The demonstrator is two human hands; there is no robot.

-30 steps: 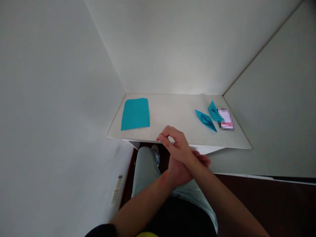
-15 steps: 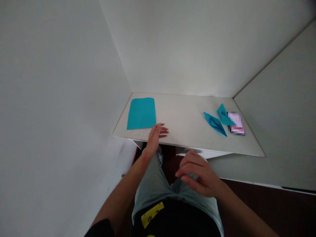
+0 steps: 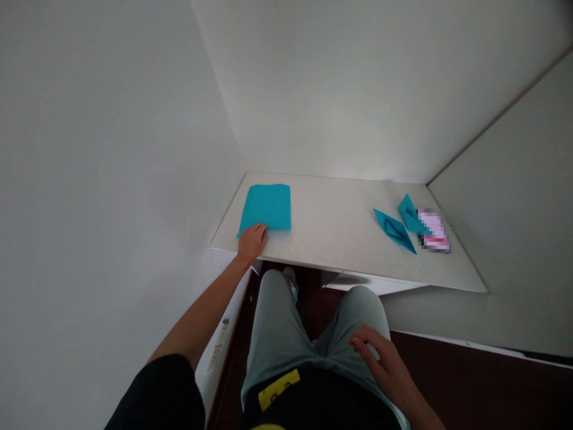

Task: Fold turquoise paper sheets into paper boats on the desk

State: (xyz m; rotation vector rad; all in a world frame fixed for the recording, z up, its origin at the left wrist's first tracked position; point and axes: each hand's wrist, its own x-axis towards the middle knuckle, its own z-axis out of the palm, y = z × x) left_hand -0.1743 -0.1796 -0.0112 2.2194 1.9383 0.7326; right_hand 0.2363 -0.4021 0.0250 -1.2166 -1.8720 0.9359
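A stack or sheet of blue paper point(image 3: 268, 206) lies flat toward the left end of the white table. My left hand point(image 3: 253, 240) is at its near edge, the fingers closed over that edge; the fingertips are partly hidden. Above my lap, my right hand point(image 3: 380, 358) hovers with loosely bent fingers, a gap between thumb and forefinger, and nothing in it. Two folded blue paper boats lie at the table's right: one boat point(image 3: 394, 230) directly on the tabletop, the other boat point(image 3: 408, 214) overlapping a blurred pinkish flat object point(image 3: 436, 230).
The white table point(image 3: 331, 221) stands against walls at its back and left, and a pale panel point(image 3: 514, 239) closes off its right end. Under its front edge is a white drawer or flap point(image 3: 380, 283). My knees are just in front.
My left hand has moved left from beside the paper's near right corner onto its near edge. My right hand has drawn back toward my lap. The view has shifted slightly.
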